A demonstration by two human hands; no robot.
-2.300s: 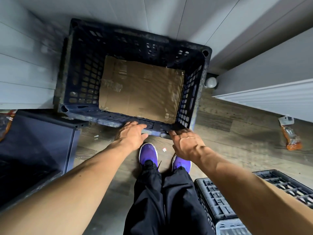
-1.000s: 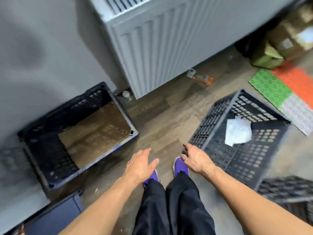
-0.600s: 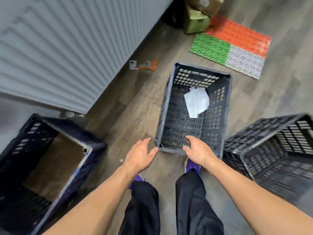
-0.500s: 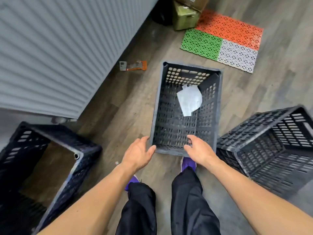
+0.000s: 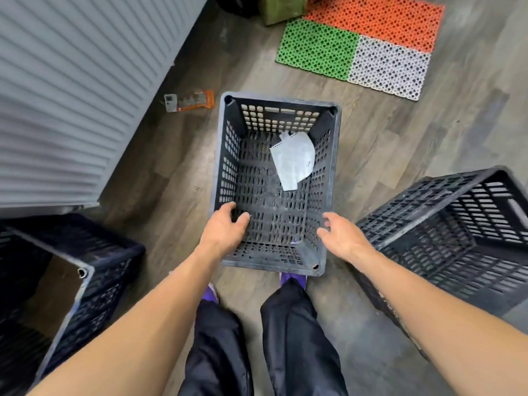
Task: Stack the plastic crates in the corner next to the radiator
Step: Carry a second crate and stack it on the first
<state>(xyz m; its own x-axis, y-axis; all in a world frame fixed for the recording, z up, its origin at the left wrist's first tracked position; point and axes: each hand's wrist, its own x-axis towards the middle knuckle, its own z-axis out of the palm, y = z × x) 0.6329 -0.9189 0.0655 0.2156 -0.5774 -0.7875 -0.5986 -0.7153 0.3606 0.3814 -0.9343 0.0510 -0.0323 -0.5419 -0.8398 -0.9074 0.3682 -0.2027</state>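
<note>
A grey plastic crate (image 5: 228, 155) stands upright on the wood floor in front of my feet, with a white sheet of paper (image 5: 293, 160) inside. My left hand (image 5: 223, 228) lies over its left rim near the front corner, thumb inside, fingers loosely curved. My right hand (image 5: 340, 237) hovers at the right wall, fingers relaxed and spread. A dark blue crate (image 5: 111, 261) lined with cardboard sits at lower left, below the white radiator (image 5: 71, 95). A second grey crate (image 5: 457, 238) lies tipped on its side at the right.
An orange packet (image 5: 190, 100) lies on the floor by the radiator. Green, orange and white perforated mats (image 5: 357, 44) and a green box (image 5: 281, 8) lie at the far end. My legs and purple shoes (image 5: 293, 280) stand just behind the middle crate.
The view turned from the blue crate in the corner to the grey crate. Both hands moved from its near edge forward to its left and right sides.
</note>
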